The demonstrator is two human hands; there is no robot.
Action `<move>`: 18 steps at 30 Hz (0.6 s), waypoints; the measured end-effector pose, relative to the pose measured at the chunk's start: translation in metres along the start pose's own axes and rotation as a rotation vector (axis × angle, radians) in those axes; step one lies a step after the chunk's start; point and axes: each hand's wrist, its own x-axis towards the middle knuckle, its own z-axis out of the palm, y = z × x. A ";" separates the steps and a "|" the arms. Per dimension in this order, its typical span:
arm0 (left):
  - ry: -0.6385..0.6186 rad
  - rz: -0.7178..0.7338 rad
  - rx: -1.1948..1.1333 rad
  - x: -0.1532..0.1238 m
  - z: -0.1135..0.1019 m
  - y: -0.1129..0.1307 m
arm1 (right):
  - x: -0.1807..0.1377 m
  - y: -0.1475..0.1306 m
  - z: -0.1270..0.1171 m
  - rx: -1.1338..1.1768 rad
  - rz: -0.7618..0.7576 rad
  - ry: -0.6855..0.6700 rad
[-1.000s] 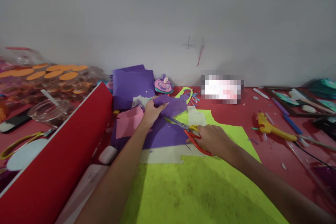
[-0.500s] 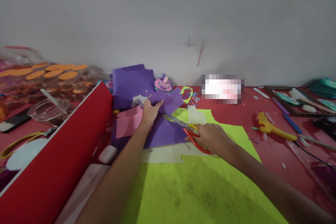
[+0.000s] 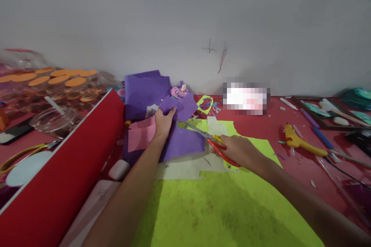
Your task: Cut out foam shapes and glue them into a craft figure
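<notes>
My left hand (image 3: pixel 164 122) pinches a purple sheet piece (image 3: pixel 185 109) between thumb and fingers, lifted above the work surface. My right hand (image 3: pixel 240 147) grips scissors (image 3: pixel 206 135) with red and yellow handles; their blades point left, just below the held piece and apart from it. A larger purple sheet (image 3: pixel 182 144) lies under the blades; whether it joins the held piece I cannot tell. Pink pieces (image 3: pixel 141 138) rest beside my left wrist. Under everything is a yellow-green sheet (image 3: pixel 214 204) with a pale strip (image 3: pixel 179 171) across it.
A red-faced divider (image 3: pixel 72 166) slants along the left, with orange-topped cups (image 3: pixel 58 81) beyond it. Purple sheets (image 3: pixel 146 96) lean on the grey partition (image 3: pixel 174 27). To the right lie a yellow glue gun (image 3: pixel 303 141) and a dark-framed tray (image 3: pixel 327 125). Cut scraps (image 3: pixel 214 110) lie behind the scissors.
My right hand and the scissors have drawn back slightly right and down, away from the held piece. My left hand has shifted a little left, and the purple piece has turned.
</notes>
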 end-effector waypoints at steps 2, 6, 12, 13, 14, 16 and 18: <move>-0.008 -0.001 -0.018 -0.001 0.001 0.001 | -0.002 0.001 -0.002 0.047 -0.026 -0.042; -0.025 -0.001 -0.067 -0.003 0.003 0.005 | -0.001 -0.001 -0.004 0.091 -0.086 -0.085; -0.041 0.003 -0.105 -0.003 0.003 0.006 | 0.010 -0.010 -0.007 0.049 -0.066 -0.097; -0.042 0.003 -0.109 -0.003 0.003 0.006 | 0.011 -0.012 -0.007 0.054 -0.068 -0.094; -0.041 0.003 -0.112 -0.003 0.003 0.006 | 0.013 -0.014 -0.008 0.062 -0.074 -0.094; -0.037 0.003 -0.116 -0.003 0.004 0.005 | 0.015 -0.017 -0.009 0.077 -0.090 -0.089; -0.033 0.005 -0.122 -0.003 0.004 0.005 | 0.017 -0.020 -0.009 0.089 -0.095 -0.074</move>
